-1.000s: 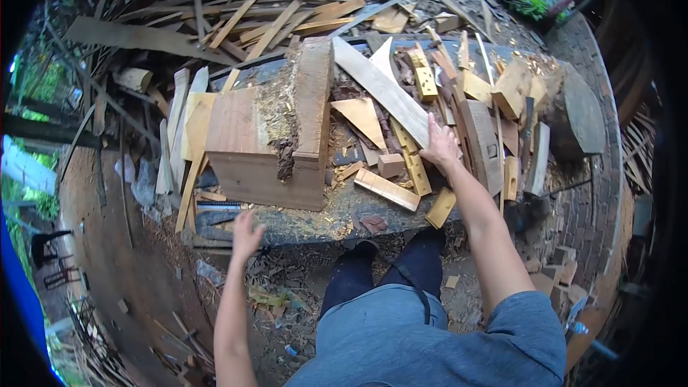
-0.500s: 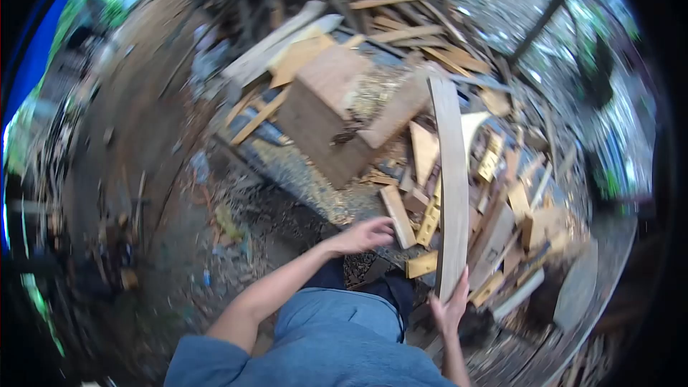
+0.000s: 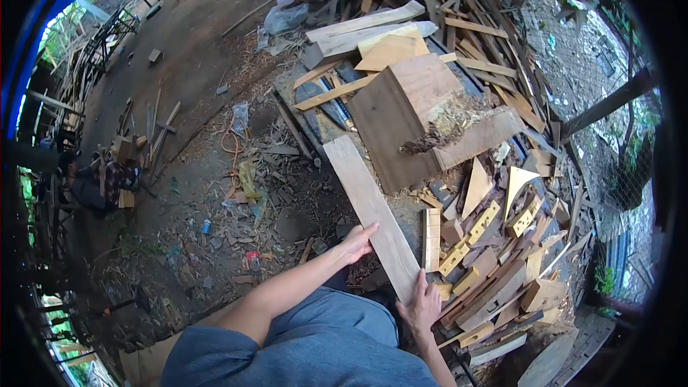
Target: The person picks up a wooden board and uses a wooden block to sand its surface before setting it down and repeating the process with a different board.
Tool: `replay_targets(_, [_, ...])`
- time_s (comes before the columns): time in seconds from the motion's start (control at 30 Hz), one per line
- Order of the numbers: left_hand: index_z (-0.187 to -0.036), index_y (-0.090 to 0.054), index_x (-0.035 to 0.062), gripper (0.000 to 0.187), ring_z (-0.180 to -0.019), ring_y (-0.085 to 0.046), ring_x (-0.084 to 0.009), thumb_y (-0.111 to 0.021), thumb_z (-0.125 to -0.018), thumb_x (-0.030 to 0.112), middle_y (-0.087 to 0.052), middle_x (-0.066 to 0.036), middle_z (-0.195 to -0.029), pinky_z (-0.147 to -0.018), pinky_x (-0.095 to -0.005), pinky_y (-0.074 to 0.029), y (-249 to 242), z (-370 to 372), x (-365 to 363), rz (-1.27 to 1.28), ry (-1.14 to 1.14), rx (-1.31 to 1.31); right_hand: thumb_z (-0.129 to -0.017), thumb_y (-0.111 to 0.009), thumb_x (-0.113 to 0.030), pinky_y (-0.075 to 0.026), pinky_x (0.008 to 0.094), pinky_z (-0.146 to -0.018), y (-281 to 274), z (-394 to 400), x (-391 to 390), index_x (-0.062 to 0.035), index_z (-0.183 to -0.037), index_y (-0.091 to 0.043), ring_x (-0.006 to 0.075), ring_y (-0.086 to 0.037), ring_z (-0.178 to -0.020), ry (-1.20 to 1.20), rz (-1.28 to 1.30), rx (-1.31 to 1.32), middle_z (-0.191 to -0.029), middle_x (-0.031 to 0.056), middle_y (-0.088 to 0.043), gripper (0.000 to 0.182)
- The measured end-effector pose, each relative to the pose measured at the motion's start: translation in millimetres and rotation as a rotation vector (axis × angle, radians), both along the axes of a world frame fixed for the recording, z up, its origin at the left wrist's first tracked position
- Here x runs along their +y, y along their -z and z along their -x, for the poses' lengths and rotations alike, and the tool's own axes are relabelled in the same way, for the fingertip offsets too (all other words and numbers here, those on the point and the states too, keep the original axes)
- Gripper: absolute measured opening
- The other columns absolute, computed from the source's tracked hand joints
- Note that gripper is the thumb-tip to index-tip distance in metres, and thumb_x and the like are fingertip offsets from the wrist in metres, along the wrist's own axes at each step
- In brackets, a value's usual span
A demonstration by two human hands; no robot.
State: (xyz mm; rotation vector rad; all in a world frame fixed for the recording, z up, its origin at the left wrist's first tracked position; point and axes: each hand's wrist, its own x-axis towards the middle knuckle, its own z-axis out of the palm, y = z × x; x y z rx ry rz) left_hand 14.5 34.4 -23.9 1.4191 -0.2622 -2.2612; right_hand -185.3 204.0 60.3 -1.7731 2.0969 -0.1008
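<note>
No text, label, number or sign can be read.

Woodworking workshop, seemingly open-air — offcut pile [image 3: 487, 66]; wood chips [image 3: 448, 127]

From my end, I have the left hand [image 3: 354, 246] closed on the left edge of the wooden plank [image 3: 375, 204], thumb over its upper face; the left forearm [image 3: 297, 278] slants toward it from a bent elbow. My right hand [image 3: 423, 307] grips the plank's near end, the right forearm [image 3: 439, 364] angling up to it.
</note>
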Motion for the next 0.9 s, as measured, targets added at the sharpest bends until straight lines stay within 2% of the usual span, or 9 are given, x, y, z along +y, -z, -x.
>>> replay_targets(0.07, [-0.137, -0.048, 0.0041, 0.041, -0.119, -0.06, -0.022, -0.053, -0.103, 0.028, -0.059, -0.01, -0.131, -0.097, -0.045, -0.053, 24.2, -3.8, -16.9, 0.058, -0.049, -0.056, -0.052, -0.087, -0.029, -0.044, 0.0434, -0.084, 14.8, -10.5, -24.6, -0.0114, -0.153, -0.034, 0.0327, -0.053, -0.095, 0.007, 0.03, -0.013, -0.102, 0.014, -0.053, 0.115])
replay_targets(0.2, [-0.133, -0.048, 0.0039, 0.038, -0.118, -0.06, -0.0238, -0.053, -0.103, 0.027, -0.06, -0.011, -0.128, -0.098, -0.0472, -0.051, 41.0, -15.3, -60.7, 0.125, -0.082, -0.111, -0.055, -0.087, -0.028, -0.044, 0.0431, -0.084, 43.6, -24.9, -67.4, -0.0114, -0.153, -0.034, 0.0325, -0.053, -0.096, -0.01, 0.092, -0.037, -0.104, 0.0139, -0.052, 0.113])
replay_targets(0.33, [-0.127, -0.049, 0.0046, 0.037, -0.119, -0.058, -0.024, -0.056, -0.102, 0.031, -0.059, -0.011, -0.127, -0.098, -0.0521, -0.046, 57.3, -31.3, -87.4, 0.126, -0.147, -0.139, -0.057, -0.088, -0.028, -0.042, 0.0432, -0.086, 40.7, -41.6, -104.6, -0.0132, -0.154, -0.033, 0.0323, -0.052, -0.099, -0.025, 0.049, 0.019, -0.105, 0.0141, -0.051, 0.113])
replay_targets(0.37, [-0.127, -0.049, 0.0046, 0.037, -0.119, -0.058, -0.024, -0.056, -0.102, 0.031, -0.059, -0.011, -0.127, -0.098, -0.0521, -0.046, 60.3, -30.6, -88.0, 0.125, -0.149, -0.138, -0.057, -0.089, -0.028, -0.041, 0.0433, -0.087, 42.1, -39.9, -105.7, -0.0138, -0.154, -0.033, 0.0323, -0.052, -0.1, -0.031, 0.054, 0.01, -0.105, 0.0143, -0.05, 0.113])
replay_targets(0.43, [-0.13, -0.049, 0.0064, 0.036, -0.116, -0.061, -0.0194, -0.054, -0.103, 0.029, -0.061, -0.008, -0.127, -0.099, -0.0444, -0.051, 62.3, -23.5, -81.1, 0.063, -0.118, -0.237, -0.057, -0.089, -0.028, -0.041, 0.0432, -0.088, 48.4, -33.7, -97.6, -0.0137, -0.154, -0.033, 0.0325, -0.052, -0.1, -0.034, 0.057, -0.002, -0.105, 0.0143, -0.05, 0.113])
replay_targets(0.6, [-0.137, -0.046, 0.0039, 0.047, -0.121, -0.059, -0.0258, -0.054, -0.103, 0.036, -0.059, -0.013, -0.131, -0.1, -0.0475, -0.048, 46.3, -6.2, -39.1, 0.009, 0.118, -0.237, -0.057, -0.09, -0.03, -0.043, 0.0449, -0.087, 61.0, -7.5, -49.5, -0.0143, -0.155, -0.031, 0.0346, -0.051, -0.101, -0.002, -0.069, 0.017, -0.107, 0.0159, -0.051, 0.115])
replay_targets(0.73, [-0.136, -0.046, -0.0022, 0.053, -0.107, -0.067, -0.0316, -0.052, -0.103, 0.039, -0.06, -0.019, -0.126, -0.088, -0.0457, -0.058, 53.1, 1.0, -24.9, 0.04, 0.191, -0.203, -0.058, -0.09, -0.029, -0.044, 0.0464, -0.088, 64.4, 2.3, -36.1, -0.0191, -0.156, -0.029, 0.0366, -0.05, -0.104, 0.042, -0.158, 0.035, -0.113, 0.0181, -0.049, 0.116])
replay_targets(0.77, [-0.133, -0.045, -0.0085, 0.059, -0.105, -0.068, -0.034, -0.053, -0.102, 0.041, -0.059, -0.023, -0.125, -0.082, -0.0435, -0.061, 59.6, -2.8, -27.8, 0.071, 0.251, -0.232, -0.057, -0.09, -0.027, -0.044, 0.0477, -0.089, 62.4, 1.4, -42.0, -0.021, -0.157, -0.028, 0.0376, -0.049, -0.105, 0.066, -0.187, 0.024, -0.115, 0.0184, -0.047, 0.117])
replay_targets(0.9, [-0.111, -0.057, -0.0131, 0.056, -0.081, -0.073, -0.0304, -0.064, -0.096, 0.04, -0.067, -0.024, -0.098, -0.067, -0.0363, -0.063, 52.6, -9.7, -48.0, 0.085, 0.329, -0.343, -0.056, -0.09, -0.02, -0.041, 0.0491, -0.093, 73.9, 8.7, -46.5, -0.0209, -0.157, -0.026, 0.0388, -0.048, -0.109, 0.066, -0.151, -0.026, -0.116, 0.0187, -0.045, 0.12])
